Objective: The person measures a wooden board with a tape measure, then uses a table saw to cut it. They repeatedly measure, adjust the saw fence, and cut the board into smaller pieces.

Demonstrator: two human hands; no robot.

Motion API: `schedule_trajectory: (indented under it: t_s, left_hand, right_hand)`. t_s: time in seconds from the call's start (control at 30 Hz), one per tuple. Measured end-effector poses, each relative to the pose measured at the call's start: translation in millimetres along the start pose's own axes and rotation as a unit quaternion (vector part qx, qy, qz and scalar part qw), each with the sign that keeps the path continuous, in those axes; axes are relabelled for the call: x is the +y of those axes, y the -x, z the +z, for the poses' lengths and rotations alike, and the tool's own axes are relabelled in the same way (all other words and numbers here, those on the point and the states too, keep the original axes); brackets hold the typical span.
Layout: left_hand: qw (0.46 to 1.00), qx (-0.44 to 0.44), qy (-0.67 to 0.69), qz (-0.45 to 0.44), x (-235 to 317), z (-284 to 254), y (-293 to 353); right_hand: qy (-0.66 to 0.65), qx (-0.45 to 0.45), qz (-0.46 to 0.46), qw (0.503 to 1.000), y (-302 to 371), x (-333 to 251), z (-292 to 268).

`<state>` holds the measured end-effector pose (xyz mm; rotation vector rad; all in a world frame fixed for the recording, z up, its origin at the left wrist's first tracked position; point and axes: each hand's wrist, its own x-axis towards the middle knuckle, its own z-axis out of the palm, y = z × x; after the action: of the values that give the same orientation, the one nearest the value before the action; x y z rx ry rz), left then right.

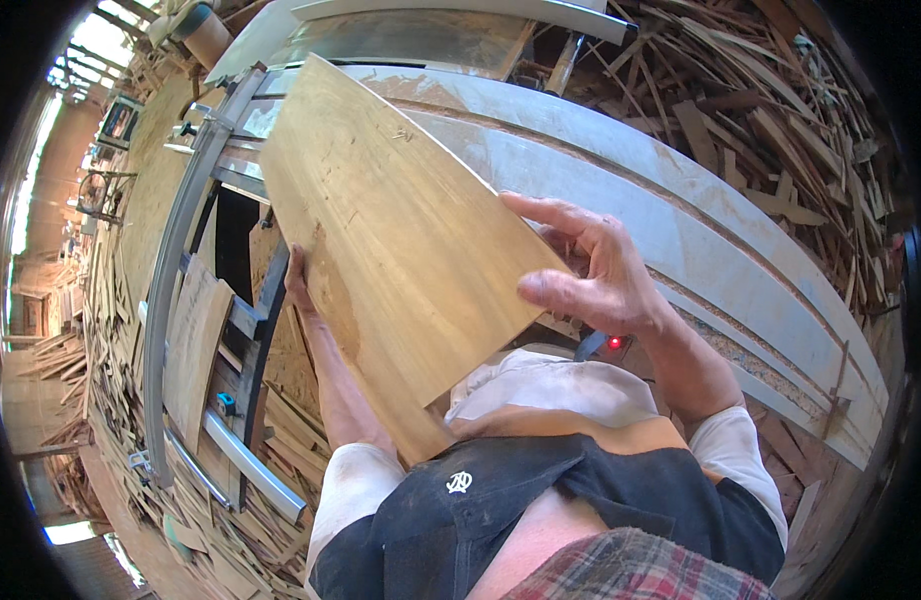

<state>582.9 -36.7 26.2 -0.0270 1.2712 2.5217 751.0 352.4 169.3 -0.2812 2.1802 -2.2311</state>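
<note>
Right grip (pixel 609 272) spread wide against wooden board (pixel 411 230); left grip (pixel 297 282) partly hidden, closure unclear

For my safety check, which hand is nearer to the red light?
Right. The right hand appears just above the red light; the left hand is at the board's left edge.

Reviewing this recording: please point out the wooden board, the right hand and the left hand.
Wooden board (pixel 406 240): head view, middle of its broad face.
Right hand (pixel 609 275): head view, middle of the hand.
Left hand (pixel 297 278): head view, visible part beside the board.
</note>
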Motion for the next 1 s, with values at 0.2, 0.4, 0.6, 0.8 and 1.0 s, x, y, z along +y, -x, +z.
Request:
schedule_trajectory:
  t_s: [0.2,0.4,0.6,0.8,1.0]
  left_hand:
    - [0.996,0.051,0.026,-0.069,-13,-21,-12]
    - [0.544,0.176,-0.778,0.263,28,21,-45]
    - [0.631,-0.119,-0.714,0.279,-24,130,-45]
    - [0.608,-0.132,-0.712,0.324,-23,177,-25]
    - [0.653,-0.076,-0.722,0.215,33,180,3]
  right_hand:
    - [0.045,0.146,0.028,0.988,-1,31,27]
    - [-0.01,0.171,0.115,0.978,14,71,23]
    - [0.052,0.143,0.06,0.987,26,74,32]
    - [0.064,0.109,0.036,0.991,17,57,30]
    - [0.031,0.035,-0.039,0.998,-13,14,30]
